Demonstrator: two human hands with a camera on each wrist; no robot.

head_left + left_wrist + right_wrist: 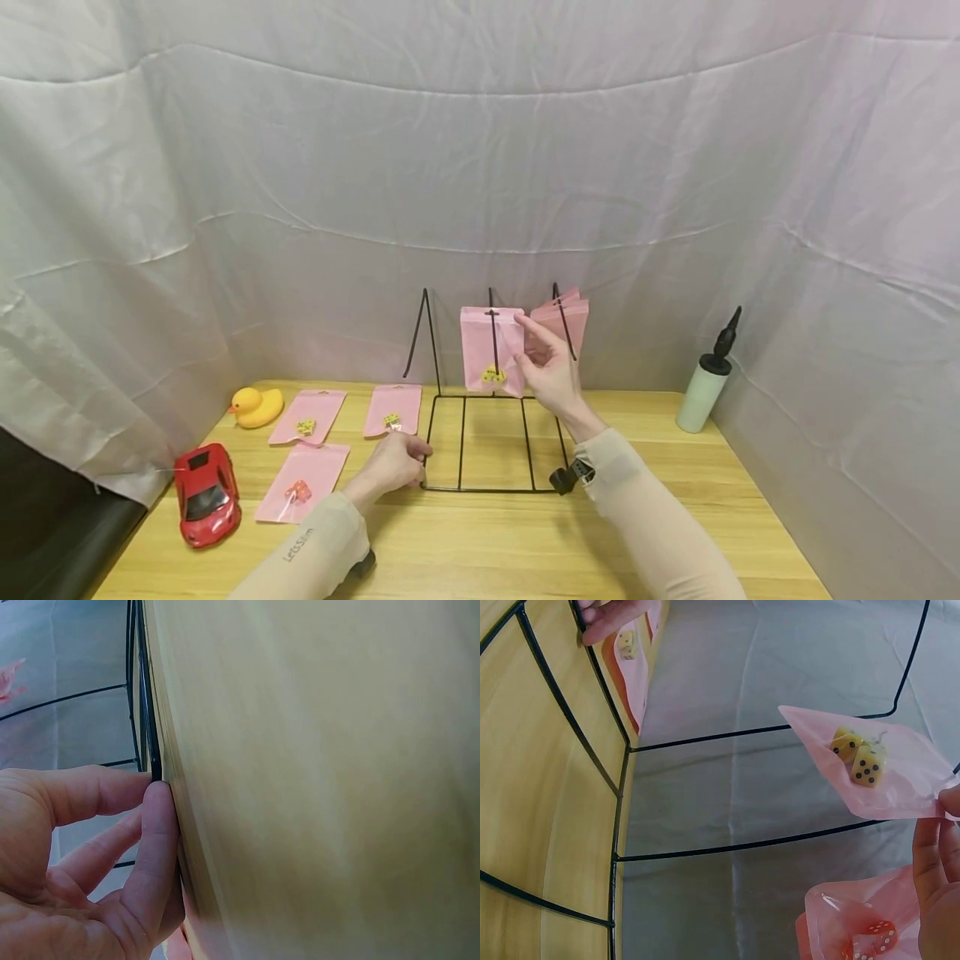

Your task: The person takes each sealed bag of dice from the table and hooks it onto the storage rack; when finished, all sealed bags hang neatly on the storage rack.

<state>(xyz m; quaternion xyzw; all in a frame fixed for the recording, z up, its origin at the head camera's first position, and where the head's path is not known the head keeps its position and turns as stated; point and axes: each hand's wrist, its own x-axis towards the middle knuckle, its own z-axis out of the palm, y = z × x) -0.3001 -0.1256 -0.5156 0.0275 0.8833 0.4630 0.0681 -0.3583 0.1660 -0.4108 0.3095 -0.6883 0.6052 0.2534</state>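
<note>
A black wire rack (pixel 461 442) with upright hooks stands on the table. My left hand (pixel 396 460) pinches the rack's front-left base wire between thumb and fingers, close-up in the left wrist view. A pink zip bag (pixel 480 342) with yellow dice hangs from the middle hook by its slot. My right hand (pixel 551 371) pinches that bag's right edge, the index finger reaching up to its top corner. On the right hook hang several pink bags (pixel 573 321); red dice (pixel 877 937) show in one. The left hook (pixel 426 325) carries no bag.
Left of the rack lie pink bags with yellow dice (pixel 311 408) (pixel 382 404) and one with red dice (pixel 322 467). A yellow rubber duck (pixel 257 408) and a red toy car (pixel 206 496) are farther left. A hand pump (pixel 703 396) stands at right, before grey curtains (pixel 480 183).
</note>
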